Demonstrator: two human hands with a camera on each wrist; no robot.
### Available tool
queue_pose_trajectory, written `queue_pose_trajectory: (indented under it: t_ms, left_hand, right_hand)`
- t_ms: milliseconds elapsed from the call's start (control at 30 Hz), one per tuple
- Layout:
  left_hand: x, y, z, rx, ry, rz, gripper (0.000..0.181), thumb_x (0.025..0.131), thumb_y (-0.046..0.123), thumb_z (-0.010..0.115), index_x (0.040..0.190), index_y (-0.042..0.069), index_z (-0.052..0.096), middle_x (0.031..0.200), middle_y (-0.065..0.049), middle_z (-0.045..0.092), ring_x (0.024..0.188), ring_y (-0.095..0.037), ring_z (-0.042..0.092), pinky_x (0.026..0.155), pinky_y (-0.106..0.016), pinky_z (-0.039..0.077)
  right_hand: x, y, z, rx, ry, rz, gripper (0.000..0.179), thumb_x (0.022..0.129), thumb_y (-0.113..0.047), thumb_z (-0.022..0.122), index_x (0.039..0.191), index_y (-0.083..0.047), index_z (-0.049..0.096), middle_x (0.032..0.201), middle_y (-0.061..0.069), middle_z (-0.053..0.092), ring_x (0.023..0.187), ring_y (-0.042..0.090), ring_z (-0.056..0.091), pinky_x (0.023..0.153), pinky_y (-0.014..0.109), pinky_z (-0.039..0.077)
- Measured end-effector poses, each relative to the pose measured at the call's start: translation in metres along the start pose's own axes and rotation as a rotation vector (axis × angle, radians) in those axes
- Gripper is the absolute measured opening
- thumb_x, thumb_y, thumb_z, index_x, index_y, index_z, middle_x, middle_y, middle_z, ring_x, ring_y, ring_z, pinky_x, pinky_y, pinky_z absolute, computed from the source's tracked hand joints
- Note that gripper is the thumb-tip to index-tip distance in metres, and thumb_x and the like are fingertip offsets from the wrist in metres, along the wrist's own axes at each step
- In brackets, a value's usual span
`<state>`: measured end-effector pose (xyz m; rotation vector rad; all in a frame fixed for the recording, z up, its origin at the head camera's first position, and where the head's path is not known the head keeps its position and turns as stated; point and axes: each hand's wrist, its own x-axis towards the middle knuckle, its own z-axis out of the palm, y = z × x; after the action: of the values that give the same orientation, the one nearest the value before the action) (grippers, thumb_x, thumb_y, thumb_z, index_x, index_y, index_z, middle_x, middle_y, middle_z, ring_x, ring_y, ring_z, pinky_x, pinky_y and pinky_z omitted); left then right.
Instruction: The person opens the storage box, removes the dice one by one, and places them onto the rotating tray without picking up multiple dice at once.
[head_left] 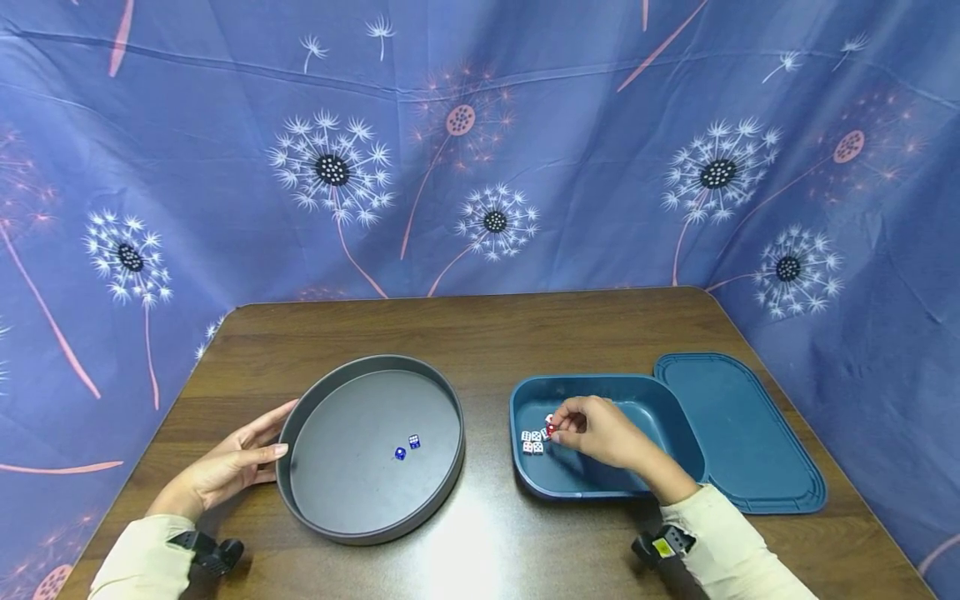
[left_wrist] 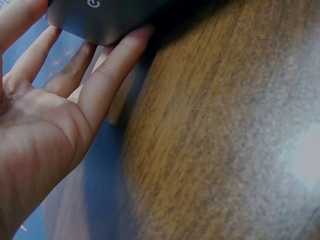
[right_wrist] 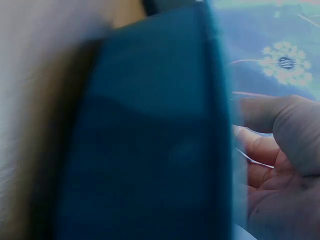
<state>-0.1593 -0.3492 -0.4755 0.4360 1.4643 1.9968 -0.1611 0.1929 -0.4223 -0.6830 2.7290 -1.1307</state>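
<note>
My left hand point(head_left: 228, 467) steadies the black round tray point(head_left: 352, 508) at its left side, thumb over the rim and fingers against the outer wall. The left wrist view shows those fingers spread along the tray's lower side point(left_wrist: 100, 22). Two blue dice point(head_left: 415, 442) lie inside the tray. Over the teal rectangular container point(head_left: 600, 492), my right hand point(head_left: 596, 429) pinches a red die point(head_left: 551, 429) between thumb and fingertips. Several white dice point(head_left: 532, 447) sit grouped just left of those fingertips. In the right wrist view, the container's wall point(right_wrist: 150, 130) covers the fingertips and the die.
A teal lid point(head_left: 750, 433) lies right of the container, against its side. The wooden table point(head_left: 480, 333) carries everything, and a blue dandelion-print cloth point(head_left: 570, 150) hangs behind it. Bare wood separates tray and container. Each wrist wears a small black camera point(head_left: 217, 554).
</note>
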Motion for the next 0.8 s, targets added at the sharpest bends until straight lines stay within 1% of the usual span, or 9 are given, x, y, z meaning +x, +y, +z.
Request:
queue_pose_trajectory:
  t_ms: [200,367,533,567,700,800]
  left_hand:
    - [0.000,0.001,0.002,0.032,0.030,-0.007,0.067,0.099,-0.007,0.036,0.156,0.020,0.010,0.142,0.021,0.042,0.124,-0.012,0.051,0.094,-0.042,0.048]
    - [0.000,0.001,0.003,0.025,0.017,-0.003,0.068,0.099,-0.008,0.035,0.156,0.019,0.009,0.144,0.020,0.042,0.125,-0.014,0.051,0.095,-0.043,0.048]
    - [-0.003,0.001,0.002,-0.005,-0.009,0.006,0.067,0.099,-0.009,0.033,0.156,0.019,0.010,0.146,0.019,0.041,0.126,-0.015,0.050,0.095,-0.043,0.048]
    - [-0.003,0.002,0.002,-0.008,-0.011,0.007,0.067,0.099,-0.009,0.033,0.156,0.019,0.011,0.146,0.019,0.041,0.126,-0.015,0.050,0.095,-0.042,0.048]
    - [-0.003,0.002,0.003,-0.003,0.000,0.000,0.067,0.099,-0.008,0.034,0.155,0.020,0.012,0.145,0.020,0.041,0.126,-0.015,0.050,0.095,-0.042,0.048]
    - [-0.001,0.002,0.004,0.011,0.008,0.001,0.066,0.099,-0.008,0.034,0.155,0.019,0.012,0.145,0.019,0.041,0.126,-0.015,0.050,0.095,-0.042,0.048]
  right_hand:
    - [0.019,-0.025,-0.002,0.037,0.032,-0.019,0.005,0.082,-0.009,0.074,0.083,-0.008,0.069,0.072,-0.004,0.063,0.066,0.007,0.056,0.059,0.022,0.048]
    - [0.036,-0.048,0.005,0.069,0.036,-0.028,0.005,0.083,-0.010,0.073,0.083,-0.008,0.069,0.073,-0.003,0.063,0.067,0.009,0.057,0.060,0.022,0.048]
    - [0.053,-0.068,0.022,0.115,0.061,-0.057,0.005,0.082,-0.009,0.073,0.083,-0.007,0.069,0.073,-0.003,0.063,0.066,0.008,0.057,0.060,0.022,0.049]
    - [0.056,-0.071,0.027,0.121,0.070,-0.075,0.005,0.082,-0.009,0.073,0.083,-0.007,0.069,0.073,-0.003,0.063,0.066,0.008,0.057,0.060,0.022,0.049]
    - [0.065,-0.082,0.045,0.144,0.107,-0.144,0.005,0.081,-0.008,0.073,0.082,-0.006,0.069,0.072,-0.004,0.063,0.064,0.004,0.056,0.058,0.020,0.048]
    - [0.071,-0.089,0.057,0.160,0.120,-0.154,0.005,0.081,-0.008,0.074,0.082,-0.006,0.069,0.072,-0.004,0.063,0.064,0.003,0.056,0.057,0.020,0.048]
